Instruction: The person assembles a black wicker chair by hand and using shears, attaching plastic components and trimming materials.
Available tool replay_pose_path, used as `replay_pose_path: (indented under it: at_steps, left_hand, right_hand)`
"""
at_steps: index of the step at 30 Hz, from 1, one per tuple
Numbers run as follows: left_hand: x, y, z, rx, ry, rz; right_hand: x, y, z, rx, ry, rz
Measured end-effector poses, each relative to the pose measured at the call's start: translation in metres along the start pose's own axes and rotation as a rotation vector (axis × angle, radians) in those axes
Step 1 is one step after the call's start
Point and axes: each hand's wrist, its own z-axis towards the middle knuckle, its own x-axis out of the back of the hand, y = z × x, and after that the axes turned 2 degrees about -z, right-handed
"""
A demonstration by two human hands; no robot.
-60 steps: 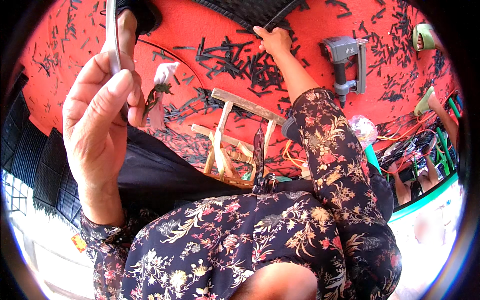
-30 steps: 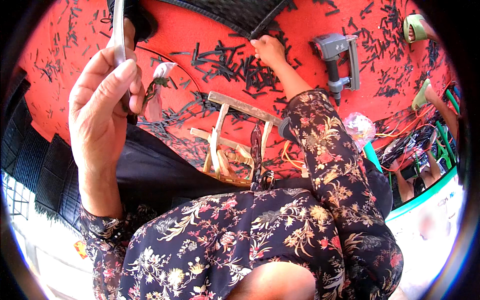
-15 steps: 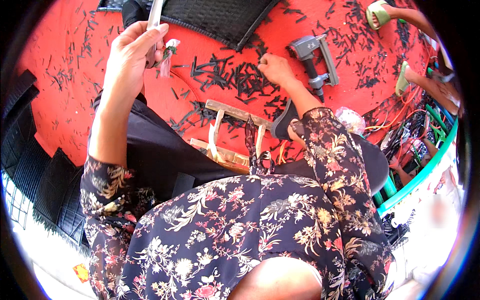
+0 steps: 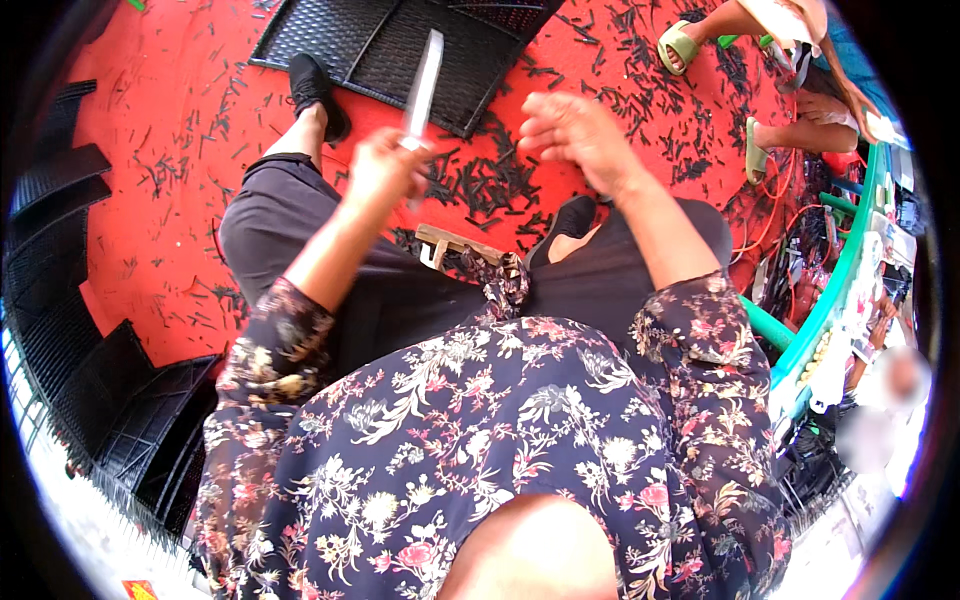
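Note:
My left hand [image 4: 385,172] is closed around the handle of a knife [image 4: 425,82], whose long silvery blade points up and away from me. Motion blurs the hand and blade slightly, and my fingers hide most of the handle. To its right, my right hand [image 4: 580,138] hovers above the red floor with loosely bent fingers and nothing visible in it. Beyond both hands lies a black woven panel [image 4: 345,40], its near corner between them. Many short black strips [image 4: 490,185] are scattered on the floor beneath my hands.
Between my legs a small wooden stool [image 4: 455,240] shows in part. Black woven panels [image 4: 60,330] stand along the left. At right are a curved green rail [image 4: 850,270], orange cords [image 4: 775,215] and another person's foot in a green slipper [image 4: 678,48].
My left hand has moved right and nearer with the knife. My right hand has lifted off the strips, its fingers looser. The view has shifted; the grey nail gun is out of sight.

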Motion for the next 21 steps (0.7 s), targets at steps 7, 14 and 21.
replay_pose_path:
  at_steps: [7, 14, 21]
  left_hand:
    - [-0.058, -0.062, -0.016, 0.036, -0.36, -0.199]
    - [-0.009, 0.064, 0.031, -1.223, 0.078, 0.836]
    - [-0.09, 0.239, 0.045, -2.31, 0.154, 1.115]
  right_hand:
    - [-0.063, 0.099, 0.043, 0.074, -0.067, -0.097]
    - [-0.059, 0.004, 0.019, 0.35, 0.125, 0.383]
    - [-0.02, 0.001, 0.009, 0.383, 0.241, 0.634]
